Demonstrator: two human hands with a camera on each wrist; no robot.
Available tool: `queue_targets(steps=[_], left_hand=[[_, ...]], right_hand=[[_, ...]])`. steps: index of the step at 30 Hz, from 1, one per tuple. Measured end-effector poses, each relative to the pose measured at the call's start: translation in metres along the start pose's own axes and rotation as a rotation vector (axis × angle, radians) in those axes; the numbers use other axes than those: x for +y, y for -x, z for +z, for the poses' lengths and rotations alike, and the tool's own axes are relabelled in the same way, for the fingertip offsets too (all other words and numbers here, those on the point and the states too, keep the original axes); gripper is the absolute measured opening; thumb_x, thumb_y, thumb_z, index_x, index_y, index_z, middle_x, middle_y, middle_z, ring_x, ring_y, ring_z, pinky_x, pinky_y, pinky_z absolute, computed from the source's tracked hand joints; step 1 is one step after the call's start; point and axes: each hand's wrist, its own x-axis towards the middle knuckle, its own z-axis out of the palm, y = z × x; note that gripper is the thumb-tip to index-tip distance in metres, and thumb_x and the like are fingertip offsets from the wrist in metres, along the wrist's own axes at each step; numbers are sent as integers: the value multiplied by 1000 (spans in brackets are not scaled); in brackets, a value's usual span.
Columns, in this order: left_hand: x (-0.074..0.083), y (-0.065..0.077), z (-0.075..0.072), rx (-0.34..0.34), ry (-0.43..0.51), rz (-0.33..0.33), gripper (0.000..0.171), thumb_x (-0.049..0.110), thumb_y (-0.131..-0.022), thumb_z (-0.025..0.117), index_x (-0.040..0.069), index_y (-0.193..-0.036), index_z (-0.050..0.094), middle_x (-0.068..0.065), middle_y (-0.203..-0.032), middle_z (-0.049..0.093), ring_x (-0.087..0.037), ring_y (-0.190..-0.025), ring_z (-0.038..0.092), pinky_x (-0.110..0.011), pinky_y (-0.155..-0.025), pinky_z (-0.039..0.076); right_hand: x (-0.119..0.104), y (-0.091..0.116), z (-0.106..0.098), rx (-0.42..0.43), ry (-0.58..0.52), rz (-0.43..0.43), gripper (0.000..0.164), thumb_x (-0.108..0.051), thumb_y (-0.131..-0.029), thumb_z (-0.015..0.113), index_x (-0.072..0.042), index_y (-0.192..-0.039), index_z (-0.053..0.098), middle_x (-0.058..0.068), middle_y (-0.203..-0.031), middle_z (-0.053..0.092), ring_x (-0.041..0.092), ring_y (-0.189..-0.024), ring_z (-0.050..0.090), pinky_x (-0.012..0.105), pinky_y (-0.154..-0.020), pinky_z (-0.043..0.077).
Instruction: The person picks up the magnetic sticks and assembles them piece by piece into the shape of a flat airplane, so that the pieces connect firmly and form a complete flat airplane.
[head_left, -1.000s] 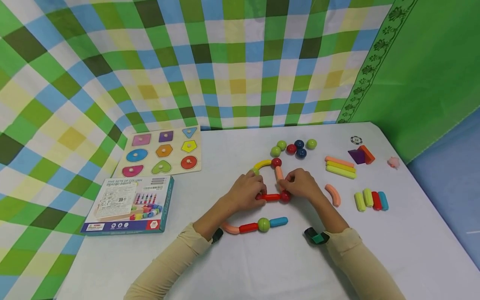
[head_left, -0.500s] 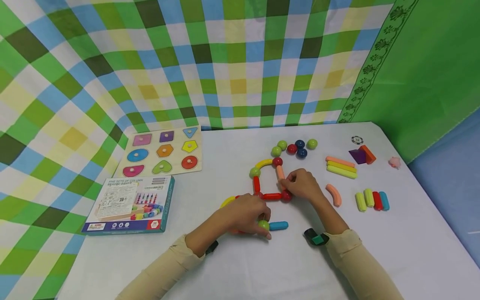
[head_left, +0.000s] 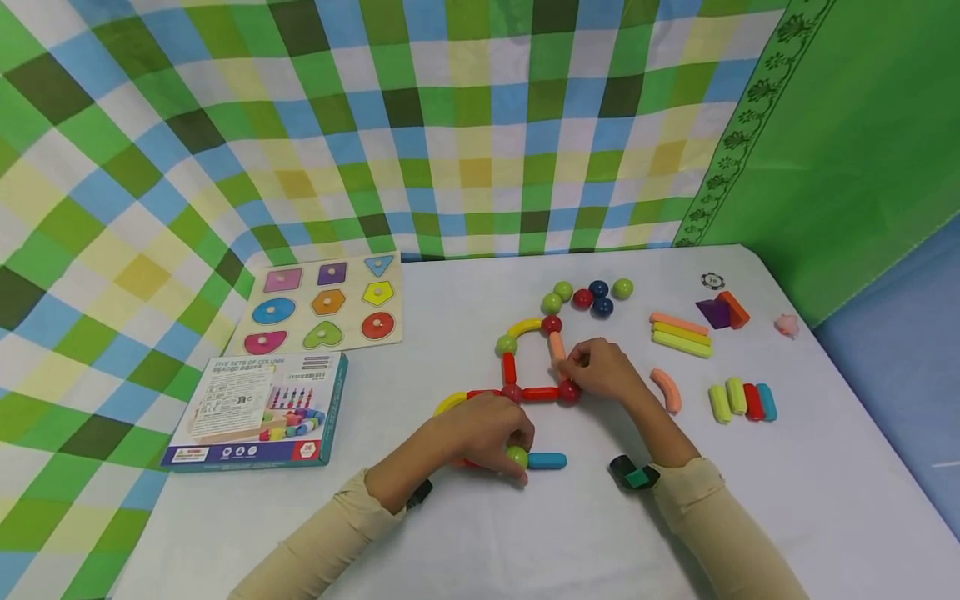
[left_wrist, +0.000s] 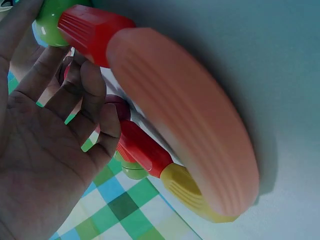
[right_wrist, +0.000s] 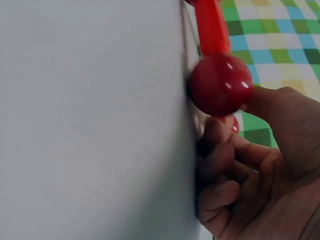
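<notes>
Magnetic-looking sticks and balls form a joined figure on the white table. My left hand (head_left: 487, 429) pinches a green ball (head_left: 517, 456), which has a blue stick (head_left: 547, 461) on its right. In the left wrist view, a red stick (left_wrist: 95, 32) and a curved salmon stick (left_wrist: 185, 120) run on from that ball to a curved yellow stick (left_wrist: 192, 192). My right hand (head_left: 600, 368) pinches the lower end of a straight salmon stick (head_left: 557, 346), close beside a red ball (head_left: 569, 392). Red sticks, a green ball and another curved yellow stick (head_left: 525, 326) complete the upper loop.
Behind the figure lie several loose balls (head_left: 602, 307). On the right are stacked sticks (head_left: 681, 337), a curved salmon stick (head_left: 666, 391), short sticks (head_left: 737, 397) and purple and orange blocks (head_left: 714, 313). A shape puzzle board (head_left: 352, 321) and a box (head_left: 258, 412) stand left.
My left hand has left the upper loop's red ball and come down to the lower green ball. That ball and its blue stick have shifted slightly left and down. My right hand stays put.
</notes>
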Motion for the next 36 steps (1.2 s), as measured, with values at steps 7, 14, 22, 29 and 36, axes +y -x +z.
queue_targets(steps=[7,14,22,29,36], left_hand=[[2,3,-2,-20,39,-10,32,51,-71,78,27,-91,69,19,-70,55,-1,-68,50,-18,-65,42],[4,2,0,-17,25,-4,29,47,-75,77,24,-90,68,17,-69,54,-1,-66,50,-18,-63,41],[7,-1,5,7,-40,-18,29,51,-75,74,26,-83,62,16,-64,51,-1,-62,48,-20,-63,39],[10,-1,4,17,-56,-35,26,47,-75,75,25,-81,62,16,-63,50,-2,-62,48,-21,-65,39],[11,-1,6,28,-28,-35,23,41,-76,76,24,-79,61,15,-62,50,-3,-60,48,-19,-61,39]], right_hand=[[-2,-30,-19,187,1,-163,22,-28,-90,65,-9,-101,62,7,-78,57,24,-69,51,32,-55,44],[-9,-70,-35,159,130,-282,39,-17,-93,61,-14,-132,53,8,-76,52,24,-65,48,34,-56,41],[-18,-87,-35,-18,224,-253,39,-20,-96,55,-12,-134,52,11,-93,60,25,-76,52,36,-66,44],[-16,-90,-33,-60,238,-233,35,-17,-96,55,-5,-129,50,14,-111,59,26,-88,52,40,-79,46],[-9,-58,-45,35,165,-312,36,-25,-95,59,-5,-123,52,10,-95,60,23,-79,54,36,-65,47]])
